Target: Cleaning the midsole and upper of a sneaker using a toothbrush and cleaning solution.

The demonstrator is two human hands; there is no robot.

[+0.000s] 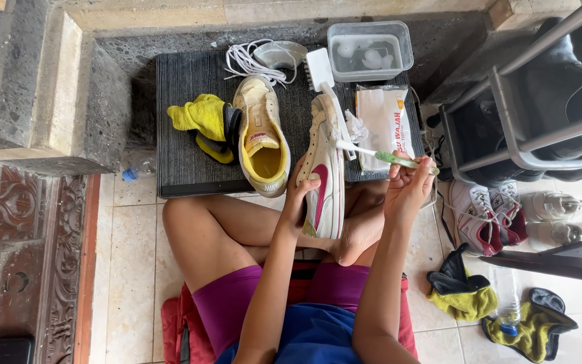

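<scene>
My left hand (297, 197) grips a white sneaker with a magenta side mark (325, 176), holding it on its side over my crossed legs. My right hand (409, 183) holds a green-and-white toothbrush (378, 156), its head against the upper edge of that sneaker. A second sneaker with a yellow lining (261, 137) lies sole-down on the dark ribbed mat (183, 101), next to a yellow cloth (202, 116). White laces (249, 62) are piled at the mat's back.
A white scrub brush (325, 77), a clear plastic tub with water (370, 50) and a wipes packet (385, 121) sit on the mat. A metal shoe rack (540, 87) stands at right, with sneakers (486, 216), rags (463, 293) and a plastic bottle (508, 303) on the tiled floor.
</scene>
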